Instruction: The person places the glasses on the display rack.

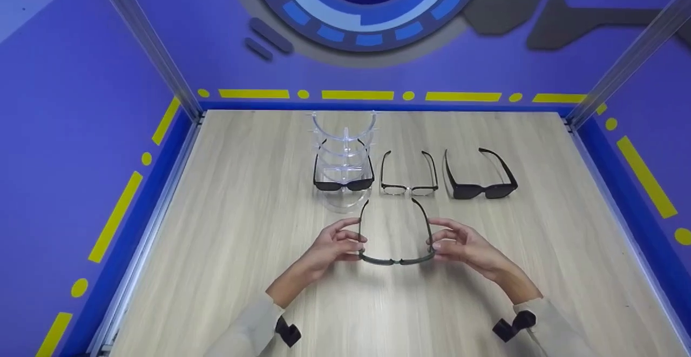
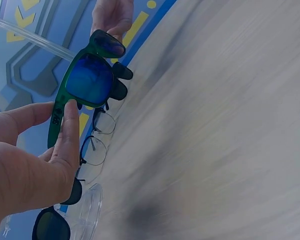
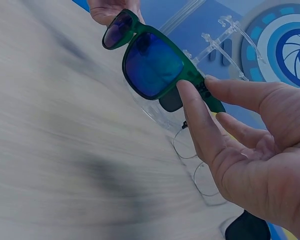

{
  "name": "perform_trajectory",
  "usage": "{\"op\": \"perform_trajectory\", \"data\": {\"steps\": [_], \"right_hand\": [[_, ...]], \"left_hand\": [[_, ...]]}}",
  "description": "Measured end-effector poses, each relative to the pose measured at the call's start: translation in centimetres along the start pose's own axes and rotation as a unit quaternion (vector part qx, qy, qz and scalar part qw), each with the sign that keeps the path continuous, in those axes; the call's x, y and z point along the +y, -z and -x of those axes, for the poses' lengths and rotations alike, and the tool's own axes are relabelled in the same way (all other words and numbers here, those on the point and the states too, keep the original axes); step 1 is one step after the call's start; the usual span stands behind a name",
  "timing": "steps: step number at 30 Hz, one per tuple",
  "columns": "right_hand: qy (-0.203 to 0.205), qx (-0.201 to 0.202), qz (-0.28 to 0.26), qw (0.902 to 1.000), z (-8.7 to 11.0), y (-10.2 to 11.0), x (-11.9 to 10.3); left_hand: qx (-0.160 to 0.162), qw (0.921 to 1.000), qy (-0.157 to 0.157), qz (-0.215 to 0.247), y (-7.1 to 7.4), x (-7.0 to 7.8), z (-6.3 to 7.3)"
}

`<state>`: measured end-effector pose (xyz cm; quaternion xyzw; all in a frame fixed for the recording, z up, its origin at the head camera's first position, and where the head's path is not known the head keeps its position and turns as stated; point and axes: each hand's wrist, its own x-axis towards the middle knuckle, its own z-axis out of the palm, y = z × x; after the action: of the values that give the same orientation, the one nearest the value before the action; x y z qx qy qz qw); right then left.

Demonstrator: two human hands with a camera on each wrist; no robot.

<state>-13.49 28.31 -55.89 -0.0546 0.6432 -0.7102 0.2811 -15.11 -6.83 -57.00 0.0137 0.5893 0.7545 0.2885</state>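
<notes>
A pair of green-framed sunglasses (image 1: 378,261) with mirrored blue lenses is held above the table, temples spread and pointing away from the person. My left hand (image 1: 330,248) pinches the left temple near its hinge, and my right hand (image 1: 468,246) pinches the right one. In the left wrist view a fingertip lies at the edge of the blue lens (image 2: 90,80). The right wrist view shows thumb and fingers around the green temple (image 3: 216,104). Just beyond the hands stands a clear plastic glasses rack (image 1: 345,139), with dark-lensed sunglasses (image 1: 330,186) low on it.
To the right of the rack, half-rimmed eyeglasses (image 1: 422,190) lie on the wooden table (image 1: 243,184), temples open. Farther right are chunky black sunglasses (image 1: 469,192). Blue printed panels (image 1: 162,49) wall in the back and both sides.
</notes>
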Motion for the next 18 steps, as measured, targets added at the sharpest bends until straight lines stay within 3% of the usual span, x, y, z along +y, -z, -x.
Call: {"op": "perform_trajectory", "data": {"steps": [18], "right_hand": [[0.005,0.009,0.023,0.9997,-1.5,-1.0,-1.8]], "left_hand": [[0.005,0.9998,-0.019,0.007,1.0,2.0,0.8]]}}
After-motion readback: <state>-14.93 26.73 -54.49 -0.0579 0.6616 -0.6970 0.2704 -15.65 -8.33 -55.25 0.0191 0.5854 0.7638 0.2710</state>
